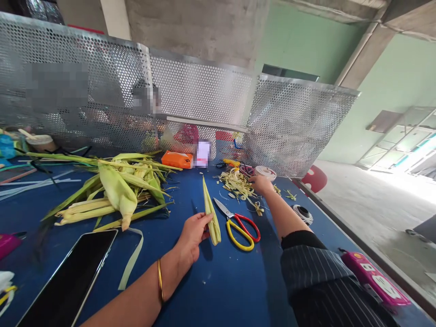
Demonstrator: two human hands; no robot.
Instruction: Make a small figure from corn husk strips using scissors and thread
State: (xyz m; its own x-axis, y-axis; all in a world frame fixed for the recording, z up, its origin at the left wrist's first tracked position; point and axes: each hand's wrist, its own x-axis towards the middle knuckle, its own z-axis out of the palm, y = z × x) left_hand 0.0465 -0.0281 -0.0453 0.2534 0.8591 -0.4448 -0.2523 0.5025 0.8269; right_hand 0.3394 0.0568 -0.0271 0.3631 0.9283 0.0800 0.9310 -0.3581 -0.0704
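Observation:
My left hand (192, 234) pinches the lower part of a long folded green-yellow leaf strip (210, 211) that lies on the blue table (218, 281). My right hand (260, 184) is stretched far forward, fingers curled down into a heap of leaf scraps (238, 181) beside a roll of tape (265, 172); what it holds, if anything, is hidden. Scissors with red and yellow handles (240, 225) lie just right of the strip, between my two arms.
A pile of green leaves and husks (119, 188) lies at the left. A dark phone (68, 279) sits near left, a pink device (374, 277) near right. An orange box (177, 159) stands before a perforated metal screen (204, 91), with people behind it.

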